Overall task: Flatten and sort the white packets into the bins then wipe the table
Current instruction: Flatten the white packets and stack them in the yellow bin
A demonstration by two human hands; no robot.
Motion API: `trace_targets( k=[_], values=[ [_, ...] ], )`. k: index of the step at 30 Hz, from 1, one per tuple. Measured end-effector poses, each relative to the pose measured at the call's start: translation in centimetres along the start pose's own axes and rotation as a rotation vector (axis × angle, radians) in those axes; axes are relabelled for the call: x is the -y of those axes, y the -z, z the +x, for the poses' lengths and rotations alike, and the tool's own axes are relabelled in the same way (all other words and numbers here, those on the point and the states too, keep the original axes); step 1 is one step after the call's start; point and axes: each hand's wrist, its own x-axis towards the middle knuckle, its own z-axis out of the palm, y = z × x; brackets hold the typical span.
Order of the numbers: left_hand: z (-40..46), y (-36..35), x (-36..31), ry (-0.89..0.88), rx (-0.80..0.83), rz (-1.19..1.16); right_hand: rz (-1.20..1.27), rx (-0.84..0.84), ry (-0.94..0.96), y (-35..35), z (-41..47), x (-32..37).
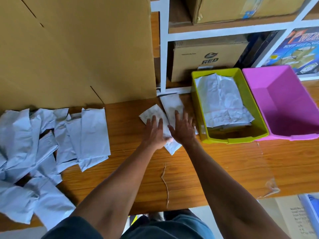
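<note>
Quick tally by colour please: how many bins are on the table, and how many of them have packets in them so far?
Green bin: 1, holding flattened white packets
Pink bin: 1, no packets visible inside
Total bins: 2, with packets in 1

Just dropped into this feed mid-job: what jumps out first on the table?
Both hands, the left hand and right hand, press flat on white packets at the table's middle. Right of them stand a lime-green bin holding flattened packets and a pink bin with no packets visible in it. A crumpled heap of unsorted packets sprawls over the wooden table at far left.
</note>
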Motion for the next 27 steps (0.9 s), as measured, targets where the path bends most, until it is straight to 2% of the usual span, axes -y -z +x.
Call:
trace_targets(
  k=[5,12,15,19,23,25,27],
  values=[
    [-0.2,0.0,4.1,-0.059,0.034,0.003,0.006,0.035,-0.021,-0.5,0.3,-0.1],
    [-0.4,3.7,10.0,-0.045,0.238,0.077,-0.066,0.001,-0.031,-1.3,-1.8,1.5],
    [-1.0,4.4,10.8,-0.057,0.171,0.056,-0.1,-0.068,-0.041,-2.2,-3.0,2.8],
    [-0.6,2.6,10.3,-0.152,-0.072,-0.023,-0.041,-0.182,-0.058,-2.6,-3.1,4.2],
    [1.1,-0.8,9.6,-0.174,-0.095,-0.078,-0.037,-0.046,0.01,-3.5,-1.7,4.1],
    [1.1,-2.0,9.5,-0.161,-0.093,-0.104,-0.028,-0.052,0.018,-4.2,-1.1,3.7],
    [0.5,-2.5,9.5,-0.141,-0.132,-0.023,-0.049,-0.095,-0.003,-4.8,-1.1,3.7]
  ],
)
